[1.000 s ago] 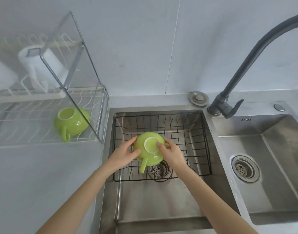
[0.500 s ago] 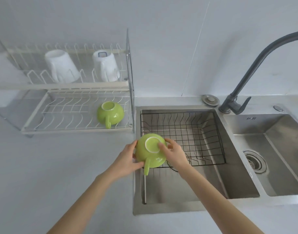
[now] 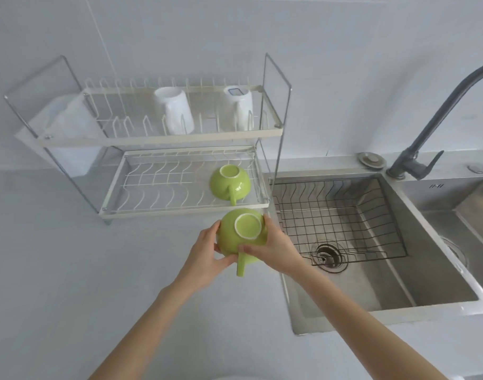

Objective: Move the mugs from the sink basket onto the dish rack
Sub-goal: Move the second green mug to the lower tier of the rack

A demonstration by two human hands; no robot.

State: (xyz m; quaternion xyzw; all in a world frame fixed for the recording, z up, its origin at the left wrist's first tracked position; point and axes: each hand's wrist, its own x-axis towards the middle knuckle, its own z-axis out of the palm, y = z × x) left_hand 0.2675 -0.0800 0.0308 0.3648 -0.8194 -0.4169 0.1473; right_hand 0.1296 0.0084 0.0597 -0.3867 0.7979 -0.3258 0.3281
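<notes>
I hold a green mug (image 3: pixel 236 237) upside down, base up and handle pointing toward me. My left hand (image 3: pixel 204 256) grips its left side and my right hand (image 3: pixel 276 252) its right side. It hangs above the counter just in front of the dish rack's lower tier (image 3: pixel 141 208). A second green mug (image 3: pixel 229 182) lies upside down on that tier at the right end. The black wire sink basket (image 3: pixel 341 215) in the left sink bowl has nothing in it.
Two white mugs (image 3: pixel 174 111) (image 3: pixel 239 105) stand inverted on the rack's upper tier. A folded white cloth (image 3: pixel 62 124) sits at the rack's left end. A dark faucet (image 3: pixel 426 127) rises at the right, with a second sink bowl (image 3: pixel 459 215) beyond.
Both hands have carried the green mug up out of the sink basket and leftward to the rack's front edge. My view has swung left, bringing the whole rack into sight.
</notes>
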